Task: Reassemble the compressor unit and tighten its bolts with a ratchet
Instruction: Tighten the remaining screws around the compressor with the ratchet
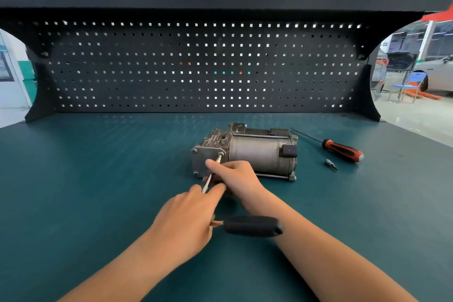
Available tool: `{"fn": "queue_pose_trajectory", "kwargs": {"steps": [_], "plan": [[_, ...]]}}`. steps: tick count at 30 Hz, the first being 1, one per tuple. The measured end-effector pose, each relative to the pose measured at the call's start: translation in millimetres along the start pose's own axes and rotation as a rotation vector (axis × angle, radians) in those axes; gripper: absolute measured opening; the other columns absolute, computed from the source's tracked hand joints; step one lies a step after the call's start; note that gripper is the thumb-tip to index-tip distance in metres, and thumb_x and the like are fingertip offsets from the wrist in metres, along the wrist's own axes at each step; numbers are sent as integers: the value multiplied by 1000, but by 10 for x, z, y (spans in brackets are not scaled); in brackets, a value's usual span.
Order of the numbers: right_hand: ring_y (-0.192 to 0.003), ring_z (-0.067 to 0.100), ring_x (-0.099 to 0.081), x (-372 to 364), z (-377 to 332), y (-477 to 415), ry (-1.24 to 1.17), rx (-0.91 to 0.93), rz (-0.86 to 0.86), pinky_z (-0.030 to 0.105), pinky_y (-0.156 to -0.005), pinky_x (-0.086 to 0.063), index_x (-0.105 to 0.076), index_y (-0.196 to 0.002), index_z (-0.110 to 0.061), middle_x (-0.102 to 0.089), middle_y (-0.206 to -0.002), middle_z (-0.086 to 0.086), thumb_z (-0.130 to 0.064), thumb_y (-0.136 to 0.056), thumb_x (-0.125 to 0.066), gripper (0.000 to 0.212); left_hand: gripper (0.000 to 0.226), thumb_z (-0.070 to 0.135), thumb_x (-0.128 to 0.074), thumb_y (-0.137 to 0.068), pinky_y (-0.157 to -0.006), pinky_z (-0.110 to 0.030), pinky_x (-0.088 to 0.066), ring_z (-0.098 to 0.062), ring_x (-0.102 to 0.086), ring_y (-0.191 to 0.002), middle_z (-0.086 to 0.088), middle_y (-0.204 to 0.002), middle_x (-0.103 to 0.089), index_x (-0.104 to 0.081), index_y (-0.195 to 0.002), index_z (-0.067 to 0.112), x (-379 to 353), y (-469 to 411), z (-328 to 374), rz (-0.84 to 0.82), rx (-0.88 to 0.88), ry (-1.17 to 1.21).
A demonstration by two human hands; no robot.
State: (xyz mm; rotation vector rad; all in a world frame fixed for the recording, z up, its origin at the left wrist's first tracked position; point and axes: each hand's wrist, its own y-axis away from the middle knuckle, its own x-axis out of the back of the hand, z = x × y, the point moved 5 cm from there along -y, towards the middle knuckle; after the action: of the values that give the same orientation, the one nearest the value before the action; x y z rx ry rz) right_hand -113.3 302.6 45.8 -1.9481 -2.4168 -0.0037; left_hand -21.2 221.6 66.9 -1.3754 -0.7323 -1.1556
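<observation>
A person is working at a dark green worktop, where the compressor unit is lying on its side near the middle, its grey motor cylinder pointing right and its square end plate facing the near left. The right hand is reaching across in front of the unit and gripping a slim silver extension bar, with the index finger stretching along the bar towards the plate and the other fingers curling beneath it. The bar's far tip is sitting on the bolt at the plate's upper right corner. The left hand is closing around the head of the ratchet at the bar's near end, thumb and forefinger flanking the bar; the head itself is hidden under the palm. The ratchet's black handle is sticking out to the right, passing in front of the right forearm. Two more bolt heads are showing on the left side of the plate. To the right of the unit, a red-and-black screwdriver is lying flat, and a small driver bit is resting just nearer than it. A black pegboard is rising behind the worktop; beyond its right edge a blue folding chair and part of a silver car are standing on the workshop floor.
</observation>
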Motion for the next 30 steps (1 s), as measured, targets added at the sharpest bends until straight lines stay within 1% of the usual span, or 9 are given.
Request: {"fn": "queue_pose_trajectory", "kwargs": {"steps": [3,6,10,13,17,20,24,27,30], "plan": [[-62,21,-55,-22,39,-31,-129,-69,-36,26,-61,-43,-62,-77,-1,-67,-74,18,-19,-87,-62,21,47,16,-51,-91,-71,-21,-48,-7,-59,-80,8,-96,-55,-33,-127,40,-57,22,-97,9,158,674],[-55,15,-60,-36,67,-36,-243,-142,-95,21,-54,-43,-61,-74,-6,-68,-71,9,-19,-89,-60,20,18,8,-52,-92,-55,-23,-54,-6,-61,-53,-3,-80,-67,-57,-100,23,-171,95,-53,-38,595,1663],[-64,11,-66,-28,78,-30,-292,-165,-164,31,-83,-43,-62,-77,-11,-73,-71,3,-26,-91,-56,22,14,5,-47,-90,-39,-17,-49,-11,-56,-41,-11,-66,-58,-53,-80,-2,-220,105,-12,15,911,2397],[-74,11,-66,-26,85,-30,-252,-149,-192,31,-85,-42,-63,-80,-13,-74,-75,0,-31,-93,-53,24,13,7,-50,-90,-29,-11,-37,-5,-47,-34,-6,-54,-55,-55,-81,0,-246,136,17,-69,895,2214],[-57,5,-63,-22,60,-33,-72,-67,-124,25,-67,-41,-65,-74,-13,-69,-64,-5,-32,-94,-49,32,29,2,-49,-90,-33,-15,-33,-6,-46,-39,3,-50,-54,-62,-109,19,-200,99,-109,2,649,1465],[-52,11,-54,-8,19,-10,73,-29,-24,21,-55,-41,-67,-69,-3,-61,-55,-3,-31,-93,-51,40,52,23,-43,-92,-60,-18,-43,-10,-58,-75,5,-85,-59,-27,-140,34,-124,47,-115,8,288,593],[-51,6,-57,15,-44,31,104,59,40,14,-47,-41,-60,-54,-13,-62,-53,-4,-33,-87,-61,39,71,23,-41,-94,-73,-30,-40,-25,-56,-104,-5,-112,-49,5,-147,19,-10,-9,-22,0,111,-71],[-55,11,-58,-7,-40,36,37,11,21,18,-50,-41,-59,-58,-13,-61,-56,-3,-28,-86,-64,33,64,30,-41,-93,-71,-29,-40,-20,-59,-98,1,-105,-56,-6,-146,25,-46,-40,-111,-8,103,-17],[-49,10,-58,-40,-5,20,-176,-128,-49,20,-53,-44,-59,-69,-9,-62,-52,-2,-19,-87,-63,22,34,17,-53,-91,-50,-21,-47,-7,-58,-53,7,-59,-63,-49,-124,28,-73,51,-138,29,410,909]]}}
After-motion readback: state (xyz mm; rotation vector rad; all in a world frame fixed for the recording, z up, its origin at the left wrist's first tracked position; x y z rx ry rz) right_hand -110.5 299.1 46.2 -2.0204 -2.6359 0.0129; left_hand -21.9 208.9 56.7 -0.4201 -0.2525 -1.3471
